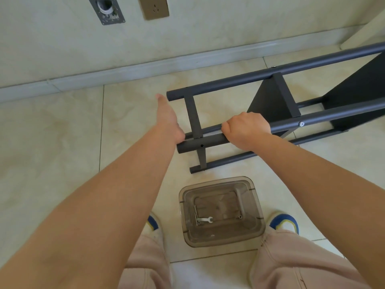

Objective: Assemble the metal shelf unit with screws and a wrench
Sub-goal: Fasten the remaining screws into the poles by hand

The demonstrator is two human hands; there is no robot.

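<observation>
Tiled floor [62, 142] by wall; shelf frame [277, 94] lying on its side. Right hand [246, 127] clenched round near tube [210, 140]. Left hand [168, 119] flat, fingers straight, beside tube's end; wrench [205, 220] in plastic bin [220, 211].

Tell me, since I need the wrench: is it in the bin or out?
In: the wrench lies on the bottom of the clear plastic bin.

Glossy beige floor tiles [52, 132] with thin dark grout lines meet a pale grey skirting board [125, 69]. Above it, the cream wall [229, 21] carries a bronze power socket [154, 7] beside a grey metal pipe plate [106, 10].
</observation>
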